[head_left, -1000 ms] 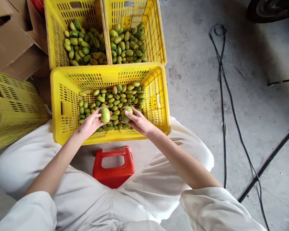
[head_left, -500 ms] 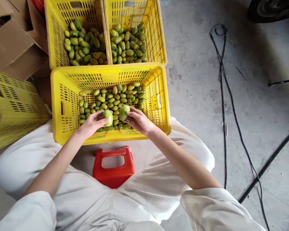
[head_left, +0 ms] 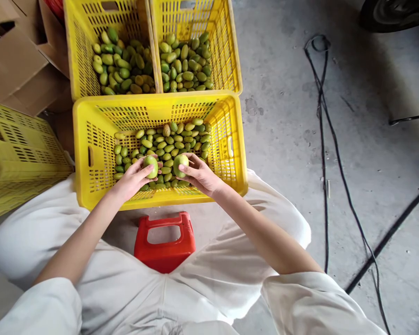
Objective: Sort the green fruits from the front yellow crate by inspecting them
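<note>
The left hand [head_left: 134,176] and right hand [head_left: 202,177] have drawn slightly apart — fingers wrapped around a green oval fruit [head_left: 151,166] and a second green fruit [head_left: 180,164], respectively. Both fruits are above the nearest perforated yellow crate [head_left: 157,202] — neither released.

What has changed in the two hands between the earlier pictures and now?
The left fruit, in the left hand, and the right fruit, in the right hand, came closer, then parted, the left one moving leftward. Nothing was let go or newly taken. The crates and stool stayed.
</note>
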Demonstrator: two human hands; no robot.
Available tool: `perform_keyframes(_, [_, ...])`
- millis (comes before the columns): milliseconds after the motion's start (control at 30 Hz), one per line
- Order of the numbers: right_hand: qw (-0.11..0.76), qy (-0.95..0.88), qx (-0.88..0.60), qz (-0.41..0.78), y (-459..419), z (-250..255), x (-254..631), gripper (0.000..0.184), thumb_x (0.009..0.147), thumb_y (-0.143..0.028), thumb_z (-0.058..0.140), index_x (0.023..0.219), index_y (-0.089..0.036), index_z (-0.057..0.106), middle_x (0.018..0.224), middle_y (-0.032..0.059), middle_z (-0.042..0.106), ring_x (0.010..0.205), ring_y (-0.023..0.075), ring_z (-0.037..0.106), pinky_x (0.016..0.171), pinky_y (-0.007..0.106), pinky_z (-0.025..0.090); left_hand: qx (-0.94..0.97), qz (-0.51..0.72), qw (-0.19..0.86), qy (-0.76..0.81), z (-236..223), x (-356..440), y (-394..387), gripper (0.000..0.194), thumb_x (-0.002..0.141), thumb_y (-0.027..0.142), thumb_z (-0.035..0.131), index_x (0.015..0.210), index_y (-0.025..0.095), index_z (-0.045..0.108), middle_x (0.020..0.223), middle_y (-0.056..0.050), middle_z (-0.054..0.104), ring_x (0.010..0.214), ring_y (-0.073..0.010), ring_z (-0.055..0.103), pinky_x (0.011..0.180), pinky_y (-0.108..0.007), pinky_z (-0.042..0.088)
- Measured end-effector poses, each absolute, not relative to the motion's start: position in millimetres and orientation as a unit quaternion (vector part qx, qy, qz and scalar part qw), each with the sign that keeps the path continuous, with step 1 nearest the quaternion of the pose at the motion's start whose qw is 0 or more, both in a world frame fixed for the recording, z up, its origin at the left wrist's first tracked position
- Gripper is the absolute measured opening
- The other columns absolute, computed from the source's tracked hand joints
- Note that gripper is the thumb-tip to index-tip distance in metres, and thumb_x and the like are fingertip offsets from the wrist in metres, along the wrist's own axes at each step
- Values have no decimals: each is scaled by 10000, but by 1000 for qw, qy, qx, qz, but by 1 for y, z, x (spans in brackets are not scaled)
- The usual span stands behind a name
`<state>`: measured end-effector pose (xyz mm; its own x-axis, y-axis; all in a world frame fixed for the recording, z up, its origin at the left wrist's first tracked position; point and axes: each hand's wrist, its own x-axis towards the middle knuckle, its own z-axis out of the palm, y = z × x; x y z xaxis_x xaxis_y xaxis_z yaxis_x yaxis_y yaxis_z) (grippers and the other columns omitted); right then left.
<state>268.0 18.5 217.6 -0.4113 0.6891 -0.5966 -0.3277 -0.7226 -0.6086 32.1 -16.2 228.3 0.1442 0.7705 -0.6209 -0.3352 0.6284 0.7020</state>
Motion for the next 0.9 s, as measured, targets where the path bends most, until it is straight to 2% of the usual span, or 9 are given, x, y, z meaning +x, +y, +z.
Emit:
perform_keyframes(100, [309,-207,-441,817,19,217,269,606,528,-414,1061,1016,-291,723,971,-27,661,883,147,665,837,319,648,186,380,737,527,227,32,-16,421,860,299,775,1260,198,692,1146,-98,773,1055,-232,731,829,-315,617])
perform_keyframes(233, [305,-221,-432,820,20,218,270,579,604,-406,1021,1100,-285,748,1041,9,729,1008,195,702,915,344,636,173,374,753,513,226,31,-15,378,885,232,657,1256,174,705,1181,-110,771,1131,-262,726,939,-408,640])
perform_keyframes(367, [309,-195,-425,828,21,221,269,346,757,-370,867,1064,-261,749,1135,46,768,1169,251,708,1017,406,622,190,387,746,508,227,32,-17,416,835,260,797,1233,199,692,1156,-82,767,1065,-249,749,956,-443,659])
perform_keyframes(500, [305,-159,-417,841,22,221,269,259,781,-292,753,1035,-246,746,1104,52,784,1182,252,714,1048,414,622,206,382,738,517,226,31,-18,531,701,301,961,1138,222,671,1095,-40,745,986,-233,758,931,-464,675])
perform_keyframes(600, [310,-169,-412,840,21,220,269,305,762,-292,829,1049,-239,741,1093,44,789,1146,244,730,1039,413,631,196,383,740,517,224,29,-18,595,614,299,1019,1074,225,647,1017,-4,719,943,-214,754,918,-470,677])
perform_keyframes(700, [316,-188,-409,835,19,218,269,456,694,-356,960,1078,-254,736,1118,30,787,1103,234,742,1006,407,646,183,393,737,518,225,28,-16,628,557,269,1041,1040,225,643,970,17,704,897,-185,736,888,-439,676])
perform_keyframes(800, [311,-201,-412,833,18,216,269,544,627,-424,1020,1056,-253,734,1115,34,780,1096,230,737,985,393,645,195,388,733,523,227,28,-16,631,571,257,1027,1105,224,692,938,16,691,842,-160,704,823,-365,664])
perform_keyframes(900, [301,-204,-428,827,18,215,269,579,596,-458,1032,1042,-240,735,1082,42,771,1085,224,727,952,363,632,228,369,727,533,228,29,-16,549,616,294,1000,1090,198,737,929,-7,699,820,-157,682,768,-311,634])
